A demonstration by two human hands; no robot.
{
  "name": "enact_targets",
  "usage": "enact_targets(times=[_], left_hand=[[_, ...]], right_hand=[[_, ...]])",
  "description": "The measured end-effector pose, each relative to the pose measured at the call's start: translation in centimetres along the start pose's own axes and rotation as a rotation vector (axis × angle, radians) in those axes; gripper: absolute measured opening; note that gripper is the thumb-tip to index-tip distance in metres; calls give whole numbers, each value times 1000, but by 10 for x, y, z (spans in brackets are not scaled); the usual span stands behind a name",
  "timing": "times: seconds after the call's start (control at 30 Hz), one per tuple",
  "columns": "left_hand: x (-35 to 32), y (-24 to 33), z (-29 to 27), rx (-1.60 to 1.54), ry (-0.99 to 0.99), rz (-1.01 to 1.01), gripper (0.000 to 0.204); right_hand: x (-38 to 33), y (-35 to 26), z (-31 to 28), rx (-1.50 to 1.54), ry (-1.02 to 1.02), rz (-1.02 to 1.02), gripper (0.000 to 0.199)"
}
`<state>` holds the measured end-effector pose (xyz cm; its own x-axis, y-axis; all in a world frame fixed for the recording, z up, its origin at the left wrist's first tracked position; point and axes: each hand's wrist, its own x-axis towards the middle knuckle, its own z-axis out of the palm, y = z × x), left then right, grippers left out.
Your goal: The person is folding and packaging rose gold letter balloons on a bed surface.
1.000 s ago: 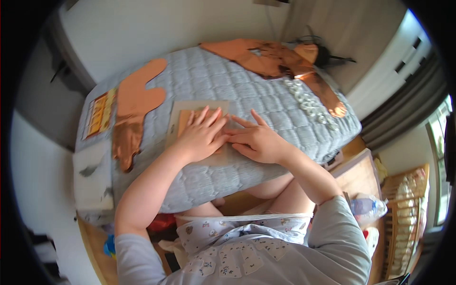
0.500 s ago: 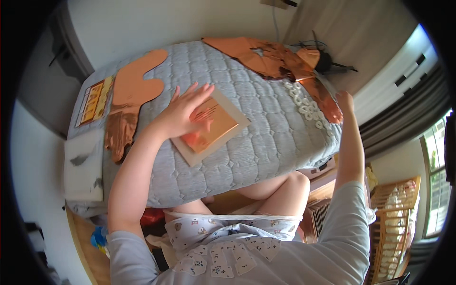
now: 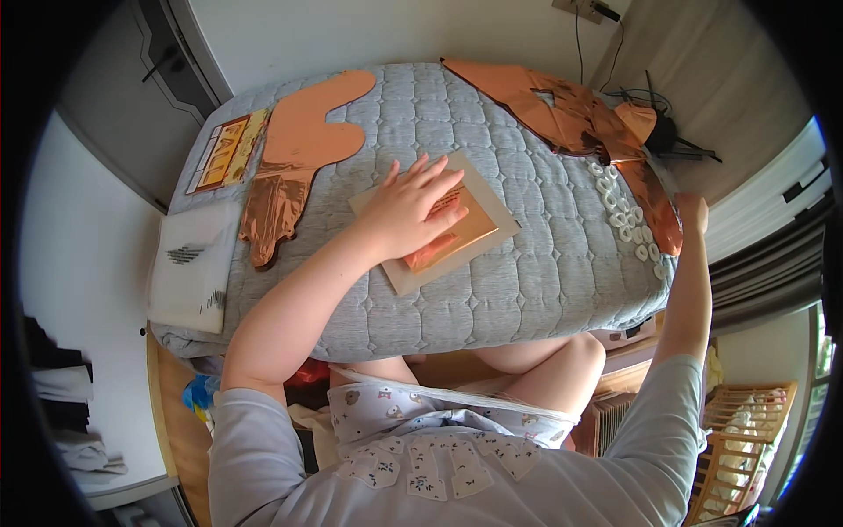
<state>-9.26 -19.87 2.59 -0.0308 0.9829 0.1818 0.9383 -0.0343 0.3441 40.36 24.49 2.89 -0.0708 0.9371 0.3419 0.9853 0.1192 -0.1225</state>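
My left hand (image 3: pixel 411 209) lies palm down with fingers spread on a flat, copper-coloured foil pack (image 3: pixel 479 230). Under or around the foil is a pale, greyish square sheet (image 3: pixel 494 204), set at a slant on the grey quilted mattress (image 3: pixel 492 312). Out at the mattress's right edge, my right hand (image 3: pixel 692 213) is closed in a fist beside the narrow end of a large copper foil piece (image 3: pixel 562 110); its fingertips are hidden, so what it grips cannot be made out. Rows of small white rings (image 3: pixel 625 211) lie just left of that foil end.
A second flat copper foil shape (image 3: pixel 307 132) with rounded lobes lies at the left. Beyond it are a printed yellow and orange card (image 3: pixel 226 154) and a white translucent packet (image 3: pixel 195 263). A black device with antennas (image 3: pixel 672 140) stands at the far right corner. A wooden rack (image 3: pixel 746 430) is at lower right.
The whole view has shifted, so everything on the mattress appears further right. My left hand remains on the foil pack, its fingers more spread. My right hand stays by the foil's end.
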Motion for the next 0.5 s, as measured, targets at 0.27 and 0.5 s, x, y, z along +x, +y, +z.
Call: enact_targets(times=[0.27, 0.5], left_hand=[[-4, 3, 27, 206, -39, 40, 87], [-4, 4, 18, 268, -117, 65, 85]], right_hand=[[-26, -27, -32, 169, 166, -36, 45], [-259, -174, -119, 587, -607, -688, 13]])
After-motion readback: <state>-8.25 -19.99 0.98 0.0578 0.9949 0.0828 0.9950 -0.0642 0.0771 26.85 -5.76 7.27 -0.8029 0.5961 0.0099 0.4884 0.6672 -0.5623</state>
